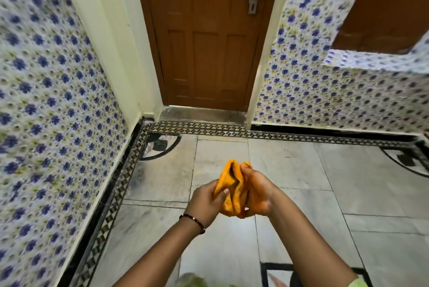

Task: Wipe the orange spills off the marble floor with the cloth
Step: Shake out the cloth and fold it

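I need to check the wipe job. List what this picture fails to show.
Head view only:
- Floor beneath the cloth and both hands: hidden by them, so any spill there can't be judged.
- Left hand fingers: tucked behind the cloth.
- Right hand palm: faces away.
- Green thing at the bottom edge: cut off and blurred, unidentifiable.
- Wall tiles: motion-blurred.

Brown door [209, 38] between blue-flowered tiled walls [51, 101].
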`<state>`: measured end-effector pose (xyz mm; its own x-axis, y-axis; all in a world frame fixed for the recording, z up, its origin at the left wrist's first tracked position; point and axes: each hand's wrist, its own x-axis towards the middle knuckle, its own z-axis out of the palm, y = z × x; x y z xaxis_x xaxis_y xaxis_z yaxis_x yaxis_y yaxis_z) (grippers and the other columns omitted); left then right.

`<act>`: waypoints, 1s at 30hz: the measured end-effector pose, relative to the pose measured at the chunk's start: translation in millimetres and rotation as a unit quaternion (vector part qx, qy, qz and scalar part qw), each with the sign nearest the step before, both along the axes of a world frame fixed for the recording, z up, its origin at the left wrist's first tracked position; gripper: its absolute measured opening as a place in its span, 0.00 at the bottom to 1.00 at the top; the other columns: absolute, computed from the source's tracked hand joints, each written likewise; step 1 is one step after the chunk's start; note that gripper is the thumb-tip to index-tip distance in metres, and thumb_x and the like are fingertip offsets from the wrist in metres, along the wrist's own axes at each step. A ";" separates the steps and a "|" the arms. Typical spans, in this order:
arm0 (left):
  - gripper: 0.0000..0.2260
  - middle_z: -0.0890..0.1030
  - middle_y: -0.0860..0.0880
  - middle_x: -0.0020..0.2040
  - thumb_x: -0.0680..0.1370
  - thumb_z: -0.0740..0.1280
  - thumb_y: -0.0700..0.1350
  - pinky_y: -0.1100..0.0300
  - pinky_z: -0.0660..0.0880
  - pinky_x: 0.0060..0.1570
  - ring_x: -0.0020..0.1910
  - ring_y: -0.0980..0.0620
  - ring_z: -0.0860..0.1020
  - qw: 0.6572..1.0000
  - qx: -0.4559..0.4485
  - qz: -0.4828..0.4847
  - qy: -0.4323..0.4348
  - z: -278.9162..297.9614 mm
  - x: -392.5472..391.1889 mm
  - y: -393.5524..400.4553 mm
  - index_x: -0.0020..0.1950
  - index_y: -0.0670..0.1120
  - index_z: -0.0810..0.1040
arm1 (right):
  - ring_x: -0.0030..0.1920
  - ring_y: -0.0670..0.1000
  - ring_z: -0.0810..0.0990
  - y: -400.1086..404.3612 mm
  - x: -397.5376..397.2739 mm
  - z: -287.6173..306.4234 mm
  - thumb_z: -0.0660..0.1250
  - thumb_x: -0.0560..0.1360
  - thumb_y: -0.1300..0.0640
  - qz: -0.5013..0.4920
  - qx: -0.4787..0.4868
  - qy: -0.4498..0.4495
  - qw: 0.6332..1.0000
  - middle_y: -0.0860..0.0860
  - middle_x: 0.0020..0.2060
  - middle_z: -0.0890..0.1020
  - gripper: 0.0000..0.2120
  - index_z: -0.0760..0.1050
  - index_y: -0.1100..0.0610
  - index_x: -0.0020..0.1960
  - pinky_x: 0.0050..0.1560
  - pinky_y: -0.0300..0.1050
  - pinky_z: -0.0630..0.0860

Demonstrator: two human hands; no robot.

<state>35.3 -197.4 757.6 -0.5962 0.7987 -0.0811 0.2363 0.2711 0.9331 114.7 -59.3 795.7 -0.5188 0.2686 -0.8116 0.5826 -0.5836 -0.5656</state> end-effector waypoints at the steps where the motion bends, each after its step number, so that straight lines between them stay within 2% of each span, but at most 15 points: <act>1: 0.04 0.82 0.56 0.41 0.75 0.63 0.49 0.54 0.77 0.48 0.42 0.56 0.80 1.000 0.009 0.020 -0.020 4.8 2.3 -2.0 0.45 0.57 0.78 | 0.54 0.60 0.79 -4.5 7.0 5.0 0.53 0.77 0.35 0.025 0.025 0.017 0.999 0.60 0.50 0.83 0.25 0.76 0.54 0.56 0.53 0.55 0.72; 2: 0.05 0.82 0.55 0.41 0.76 0.64 0.47 0.51 0.78 0.49 0.43 0.54 0.80 0.998 0.018 0.036 -0.039 11.4 3.5 -5.1 0.44 0.56 0.78 | 0.55 0.61 0.79 -11.4 13.6 12.6 0.55 0.76 0.35 0.047 0.054 0.039 0.997 0.60 0.52 0.83 0.24 0.74 0.51 0.60 0.53 0.58 0.74; 4: 0.08 0.83 0.51 0.42 0.79 0.63 0.42 0.43 0.78 0.49 0.45 0.46 0.81 0.996 0.037 0.052 -0.069 23.9 1.0 -10.4 0.45 0.53 0.79 | 0.55 0.59 0.80 -22.3 22.6 23.6 0.62 0.74 0.37 0.086 0.113 0.078 0.987 0.56 0.54 0.82 0.20 0.67 0.39 0.64 0.54 0.61 0.76; 6: 0.09 0.83 0.49 0.44 0.80 0.62 0.39 0.43 0.79 0.49 0.47 0.44 0.81 0.993 0.051 0.055 -0.086 38.4 -3.4 -15.0 0.47 0.52 0.79 | 0.56 0.55 0.79 -32.3 27.3 30.9 0.68 0.72 0.40 0.110 0.157 0.111 0.975 0.51 0.61 0.77 0.32 0.55 0.32 0.70 0.54 0.59 0.78; 8: 0.10 0.83 0.48 0.46 0.80 0.62 0.39 0.46 0.79 0.49 0.49 0.44 0.81 0.992 0.060 0.055 -0.093 54.8 -10.8 -21.9 0.48 0.52 0.78 | 0.56 0.52 0.77 -46.2 25.0 35.2 0.71 0.71 0.44 0.123 0.189 0.134 0.965 0.48 0.68 0.70 0.45 0.42 0.33 0.74 0.50 0.52 0.80; 11: 0.09 0.83 0.47 0.47 0.80 0.62 0.39 0.49 0.80 0.48 0.48 0.46 0.81 0.991 0.070 0.041 -0.110 70.2 -22.5 -34.0 0.50 0.51 0.78 | 0.63 0.53 0.73 -63.1 17.1 38.9 0.73 0.71 0.50 0.113 0.259 0.174 0.943 0.44 0.70 0.63 0.51 0.36 0.34 0.74 0.54 0.51 0.78; 14: 0.08 0.83 0.47 0.46 0.80 0.62 0.38 0.55 0.80 0.43 0.46 0.48 0.81 0.988 0.073 0.044 -0.126 76.8 -32.1 -47.3 0.50 0.50 0.78 | 0.65 0.48 0.69 -78.2 11.4 44.7 0.73 0.71 0.52 0.151 0.353 0.184 0.905 0.39 0.68 0.62 0.49 0.39 0.33 0.73 0.57 0.43 0.74; 18: 0.07 0.83 0.47 0.44 0.79 0.63 0.39 0.54 0.80 0.45 0.45 0.47 0.81 0.986 0.064 0.032 -0.153 85.7 -40.0 -54.3 0.48 0.48 0.79 | 0.66 0.50 0.71 -89.4 9.3 49.5 0.73 0.71 0.52 0.227 0.482 0.117 0.838 0.47 0.70 0.67 0.50 0.37 0.38 0.75 0.53 0.35 0.72; 20: 0.07 0.82 0.47 0.43 0.79 0.63 0.39 0.52 0.79 0.47 0.45 0.47 0.81 0.986 0.055 0.015 -0.154 88.3 -45.3 -56.3 0.48 0.48 0.79 | 0.63 0.50 0.73 -91.7 8.6 51.6 0.71 0.73 0.52 0.233 0.526 0.112 0.810 0.48 0.67 0.72 0.46 0.41 0.40 0.76 0.53 0.37 0.73; 21: 0.07 0.82 0.47 0.43 0.79 0.63 0.38 0.51 0.78 0.47 0.44 0.47 0.80 0.987 0.053 0.008 -0.149 89.2 -48.7 -57.1 0.47 0.48 0.79 | 0.61 0.50 0.75 -90.5 8.8 52.6 0.69 0.74 0.52 0.228 0.545 0.110 0.800 0.48 0.65 0.75 0.41 0.46 0.41 0.76 0.55 0.40 0.74; 23: 0.08 0.81 0.48 0.42 0.79 0.62 0.37 0.52 0.77 0.47 0.43 0.49 0.78 0.991 0.051 -0.002 -0.122 92.5 -55.4 -58.9 0.47 0.48 0.79 | 0.56 0.49 0.77 -85.4 10.2 58.7 0.65 0.78 0.52 0.197 0.571 0.108 0.789 0.48 0.59 0.80 0.25 0.62 0.41 0.72 0.54 0.43 0.75; 25: 0.10 0.80 0.50 0.39 0.79 0.62 0.36 0.55 0.75 0.43 0.41 0.51 0.77 0.995 0.050 0.000 -0.088 96.8 -62.9 -59.2 0.44 0.49 0.79 | 0.54 0.48 0.78 -77.3 11.3 63.6 0.63 0.79 0.54 0.159 0.595 0.114 0.779 0.46 0.55 0.82 0.13 0.76 0.43 0.62 0.52 0.42 0.74; 27: 0.11 0.80 0.50 0.38 0.78 0.63 0.36 0.56 0.74 0.41 0.40 0.51 0.77 0.996 0.054 0.012 -0.077 102.4 -69.0 -58.9 0.43 0.50 0.79 | 0.57 0.48 0.76 -68.7 10.6 65.1 0.65 0.78 0.55 0.141 0.620 0.119 0.763 0.45 0.56 0.81 0.10 0.80 0.46 0.56 0.54 0.43 0.73; 28: 0.10 0.80 0.50 0.39 0.78 0.64 0.37 0.54 0.76 0.42 0.41 0.50 0.78 0.995 0.058 0.019 -0.076 105.1 -71.2 -58.3 0.43 0.51 0.79 | 0.58 0.48 0.76 -65.4 10.6 66.1 0.65 0.78 0.55 0.119 0.617 0.124 0.768 0.45 0.57 0.80 0.09 0.81 0.48 0.56 0.54 0.44 0.72; 30: 0.06 0.82 0.48 0.43 0.77 0.66 0.40 0.50 0.79 0.47 0.46 0.47 0.80 0.995 0.075 0.036 -0.059 113.1 -75.7 -56.7 0.45 0.52 0.79 | 0.57 0.49 0.77 -59.1 9.9 71.7 0.65 0.78 0.55 0.025 0.558 0.164 0.813 0.46 0.54 0.81 0.09 0.80 0.50 0.55 0.53 0.44 0.73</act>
